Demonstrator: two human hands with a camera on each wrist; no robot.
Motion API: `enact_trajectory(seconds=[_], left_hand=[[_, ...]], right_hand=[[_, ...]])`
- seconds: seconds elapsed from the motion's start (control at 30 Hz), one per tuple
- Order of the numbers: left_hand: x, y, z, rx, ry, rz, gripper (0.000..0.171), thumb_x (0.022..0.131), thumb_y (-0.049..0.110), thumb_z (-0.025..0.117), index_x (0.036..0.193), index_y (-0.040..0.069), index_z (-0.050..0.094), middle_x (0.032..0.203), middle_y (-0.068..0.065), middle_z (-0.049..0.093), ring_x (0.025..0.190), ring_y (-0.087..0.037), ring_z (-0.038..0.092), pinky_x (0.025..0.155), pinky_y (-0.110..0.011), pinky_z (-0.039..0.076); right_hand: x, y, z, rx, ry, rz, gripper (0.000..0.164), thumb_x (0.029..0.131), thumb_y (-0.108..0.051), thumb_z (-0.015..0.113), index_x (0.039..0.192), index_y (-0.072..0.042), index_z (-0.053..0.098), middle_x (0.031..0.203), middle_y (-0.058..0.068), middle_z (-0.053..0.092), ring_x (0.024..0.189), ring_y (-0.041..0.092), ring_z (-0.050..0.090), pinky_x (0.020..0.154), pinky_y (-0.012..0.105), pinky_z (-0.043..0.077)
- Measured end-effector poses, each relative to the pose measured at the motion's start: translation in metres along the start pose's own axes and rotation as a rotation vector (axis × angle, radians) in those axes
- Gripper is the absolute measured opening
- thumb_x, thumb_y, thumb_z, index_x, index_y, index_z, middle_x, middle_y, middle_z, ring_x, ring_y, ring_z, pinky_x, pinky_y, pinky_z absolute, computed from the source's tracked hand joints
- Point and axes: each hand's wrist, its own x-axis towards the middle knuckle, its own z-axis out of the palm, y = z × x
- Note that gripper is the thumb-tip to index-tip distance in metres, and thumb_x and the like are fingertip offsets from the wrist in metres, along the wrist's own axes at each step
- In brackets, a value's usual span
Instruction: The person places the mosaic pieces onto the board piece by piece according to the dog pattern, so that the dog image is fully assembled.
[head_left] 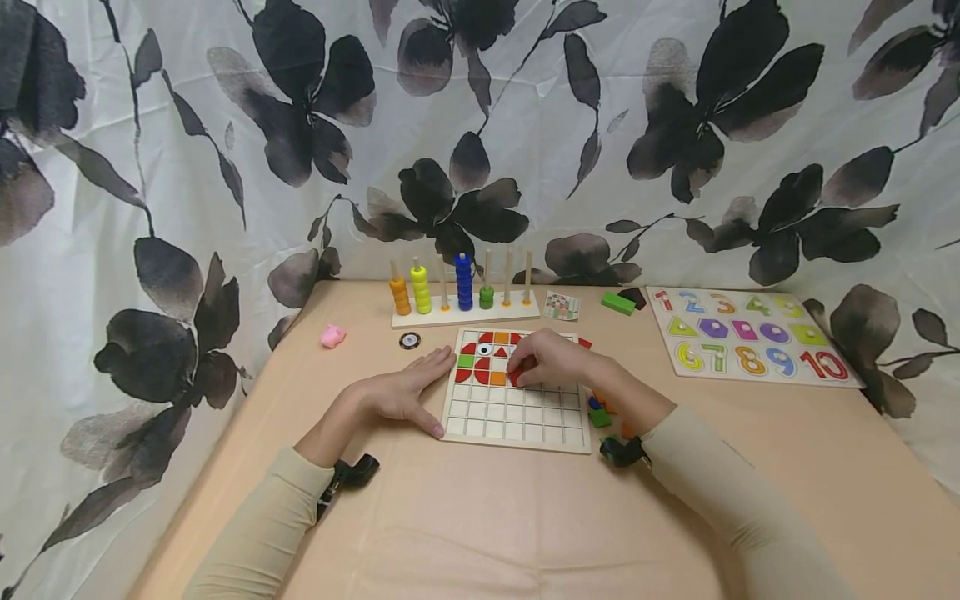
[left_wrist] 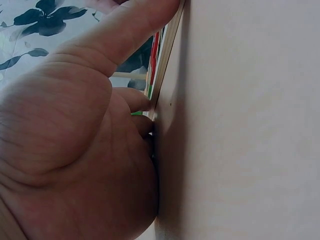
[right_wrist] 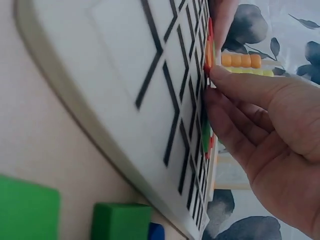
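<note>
A white grid board [head_left: 517, 417] with dark lines lies on the table, its upper left squares filled with red, orange and green tiles. My left hand [head_left: 401, 390] is spread flat along the board's left edge, fingertips at its upper side and thumb at the near left corner. In the left wrist view that thumb [left_wrist: 135, 35] reaches along the board's wooden edge. Over the filled squares, my right hand [head_left: 557, 358] pinches a small red tile [head_left: 516, 377] between thumb and fingers, low against the board. The fingers hide part of the tile and the squares behind them.
Loose green, orange and blue pieces [head_left: 600, 417] lie right of the board. Behind it stand a peg stacker [head_left: 467, 317], a small picture card [head_left: 562, 306] and a green block [head_left: 618, 303]. A number puzzle [head_left: 757, 337] lies at right; a pink piece [head_left: 332, 336] and round token [head_left: 410, 340] at left.
</note>
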Motion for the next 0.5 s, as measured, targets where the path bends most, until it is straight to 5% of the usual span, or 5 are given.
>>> enact_trajectory(seconds=[0.5], left_hand=[[0.0007,-0.0015,0.0022,-0.009,0.003,-0.006,0.125,0.065,0.063,0.078,0.156,0.021,0.003,0.161,0.004,-0.011,0.146,-0.014,-0.013,0.118,-0.043,0.001]], right_hand=[[-0.0014,0.0031,0.0082,-0.190,0.038,-0.056,0.023,0.084,-0.021,0.076,0.107,-0.016,0.076,0.096,-0.009,0.066,0.089,0.007,0.055,0.081,0.028,0.047]])
